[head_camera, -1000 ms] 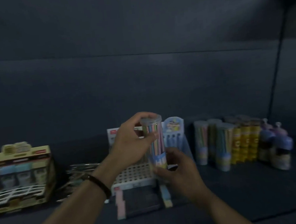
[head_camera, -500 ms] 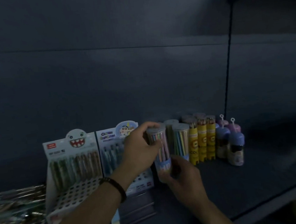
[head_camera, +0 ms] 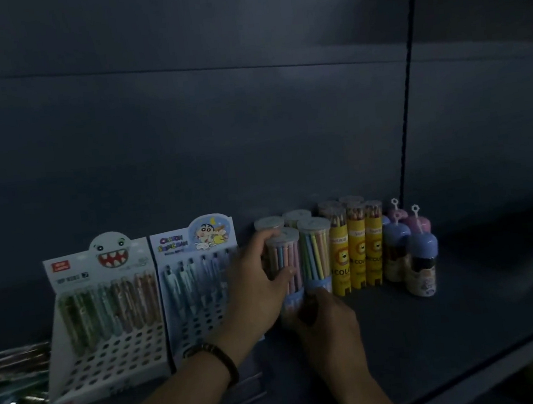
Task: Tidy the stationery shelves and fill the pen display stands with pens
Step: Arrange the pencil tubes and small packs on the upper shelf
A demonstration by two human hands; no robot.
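Got the pencil tube (head_camera: 284, 262) upright at centre frame, left hand (head_camera: 254, 285) wrapped round its side, right hand (head_camera: 325, 322) low at its base (grip too blurry to call), twin tube (head_camera: 316, 249) just beside it on the right, so probably only needs nudging back into line.

dark beaded bracelet (head_camera: 221, 359) on the left wrist

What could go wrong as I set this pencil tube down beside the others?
The pencil tube, gripped by your left hand and right hand, is tight against the neighbouring tube; a nudge could topple that upright row. Your left wrist is close to the cartoon pen stand and might bump it.
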